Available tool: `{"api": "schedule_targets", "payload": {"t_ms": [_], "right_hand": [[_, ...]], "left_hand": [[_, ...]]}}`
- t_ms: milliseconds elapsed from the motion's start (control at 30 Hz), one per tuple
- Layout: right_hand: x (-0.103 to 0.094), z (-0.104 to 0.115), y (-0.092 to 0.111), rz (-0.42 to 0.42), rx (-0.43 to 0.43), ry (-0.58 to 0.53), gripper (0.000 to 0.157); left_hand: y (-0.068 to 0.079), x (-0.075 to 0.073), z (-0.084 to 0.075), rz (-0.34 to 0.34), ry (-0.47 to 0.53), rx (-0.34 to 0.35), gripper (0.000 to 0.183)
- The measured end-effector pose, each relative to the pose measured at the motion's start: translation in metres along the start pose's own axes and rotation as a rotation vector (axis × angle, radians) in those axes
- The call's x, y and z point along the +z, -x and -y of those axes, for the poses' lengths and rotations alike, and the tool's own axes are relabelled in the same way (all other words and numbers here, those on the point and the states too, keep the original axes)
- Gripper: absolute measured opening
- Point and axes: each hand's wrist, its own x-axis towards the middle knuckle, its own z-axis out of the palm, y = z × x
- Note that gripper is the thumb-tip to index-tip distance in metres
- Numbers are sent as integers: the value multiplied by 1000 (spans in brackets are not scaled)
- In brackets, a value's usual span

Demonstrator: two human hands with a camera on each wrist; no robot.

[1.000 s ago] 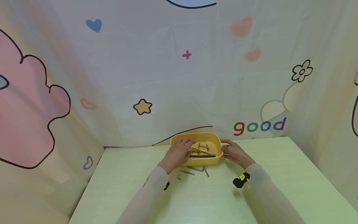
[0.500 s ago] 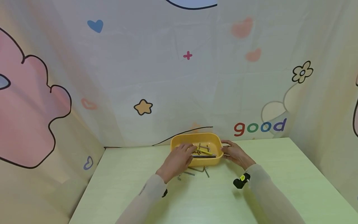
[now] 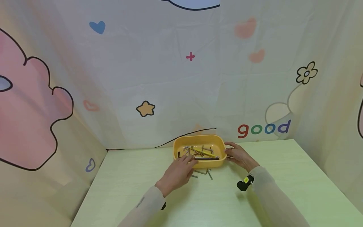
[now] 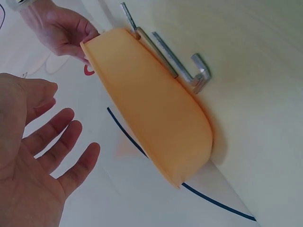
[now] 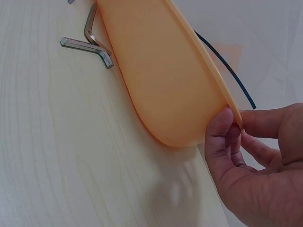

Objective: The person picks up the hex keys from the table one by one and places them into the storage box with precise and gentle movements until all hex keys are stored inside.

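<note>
A yellow plastic tray (image 3: pixel 211 164) stands at the back of the table. My right hand (image 3: pixel 239 156) pinches its right end by the rim, thumb and fingers on either side, as the right wrist view (image 5: pixel 258 161) shows. My left hand (image 3: pixel 175 175) hovers by the tray's front left corner; in the left wrist view its fingers (image 4: pixel 66 146) are spread and hold nothing. Inside the tray lie several metal hex keys, a slim yellow stick-like item (image 3: pixel 208 154) and a dark rod (image 3: pixel 207 158). More hex keys (image 5: pixel 83 46) lie on the table along the tray's front.
The pale wood-look table (image 3: pixel 221 201) runs back to a printed fabric curtain (image 3: pixel 170 78) just behind the tray. Curtain also hangs at both sides. A black device with a yellow mark (image 3: pixel 245 183) is strapped at the right wrist.
My left hand has drawn back out of the tray toward me and slightly left, baring the hex keys in the tray's left part. The right hand keeps its grip on the rim.
</note>
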Motion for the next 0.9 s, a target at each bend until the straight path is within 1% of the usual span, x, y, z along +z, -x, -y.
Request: {"api": "schedule_targets", "payload": {"t_ms": [167, 400, 567, 700, 900], "right_hand": [[0, 0, 0, -4, 2, 5, 53], [-1, -4, 1, 7, -3, 11, 52], [-1, -6, 2, 16, -11, 14, 52], [0, -5, 2, 13, 0, 16, 54], [1, -1, 1, -13, 10, 14, 53]], "left_hand": [[7, 7, -1, 28, -4, 18, 28], [11, 21, -5, 77, -3, 39, 31], [15, 29, -7, 130, 24, 18, 33], [17, 34, -7, 185, 5, 8, 33], [18, 41, -7, 268, -6, -27, 38]]}}
